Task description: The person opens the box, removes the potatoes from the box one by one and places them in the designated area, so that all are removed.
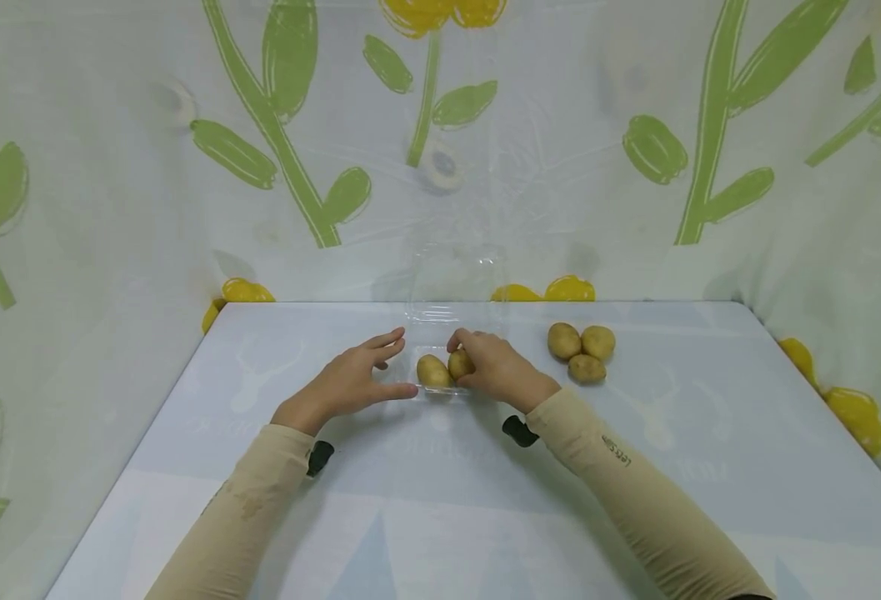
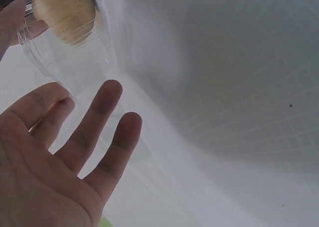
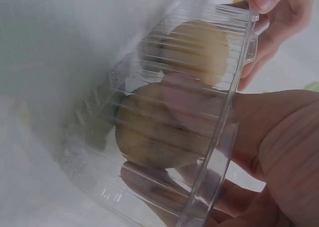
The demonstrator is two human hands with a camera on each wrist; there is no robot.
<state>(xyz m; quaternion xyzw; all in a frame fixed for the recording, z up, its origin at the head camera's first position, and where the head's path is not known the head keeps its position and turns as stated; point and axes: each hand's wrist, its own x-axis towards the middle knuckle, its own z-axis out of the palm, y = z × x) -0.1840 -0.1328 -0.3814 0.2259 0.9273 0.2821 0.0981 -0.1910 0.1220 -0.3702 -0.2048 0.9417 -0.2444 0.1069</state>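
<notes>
A clear plastic clamshell box stands on the table with its lid raised at the back. Inside it, one potato sits at the left. My right hand reaches into the box and grips a second potato beside the first. Through the ribbed wall in the right wrist view, thumb and fingers show around this potato. My left hand is at the box's left side, its fingers spread and the thumb tip at the front rim. The left wrist view shows its palm beside the box.
Three more potatoes lie grouped on the table to the right of the box. The white table ends at a back edge just behind the box, against a curtain with green leaves and yellow flowers.
</notes>
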